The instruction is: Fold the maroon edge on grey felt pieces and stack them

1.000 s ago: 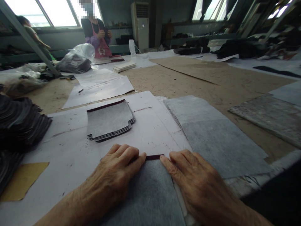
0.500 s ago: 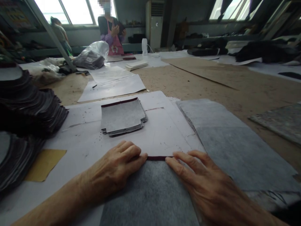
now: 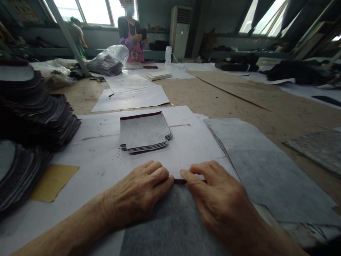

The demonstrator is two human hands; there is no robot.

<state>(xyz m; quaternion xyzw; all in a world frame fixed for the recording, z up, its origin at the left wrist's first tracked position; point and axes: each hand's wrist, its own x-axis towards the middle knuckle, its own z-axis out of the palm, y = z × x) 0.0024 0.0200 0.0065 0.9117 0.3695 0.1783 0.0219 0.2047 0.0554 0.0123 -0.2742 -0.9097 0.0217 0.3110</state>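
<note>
Far left, a plastic bag [image 3: 118, 53] holds grey pieces [image 3: 106, 66]; near, left hand [image 3: 145, 188] and right hand [image 3: 220, 193] press grey cloth [image 3: 170, 231] beneath, grip unclear.

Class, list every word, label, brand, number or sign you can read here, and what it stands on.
None can be read.
Tall pale upright cabinet: mark too small.
Pink cloth apron: pale print, too blurred.
Coloured wall poster: too blurred.
Whitish strip, lower right: dark marks, illegible.
</note>
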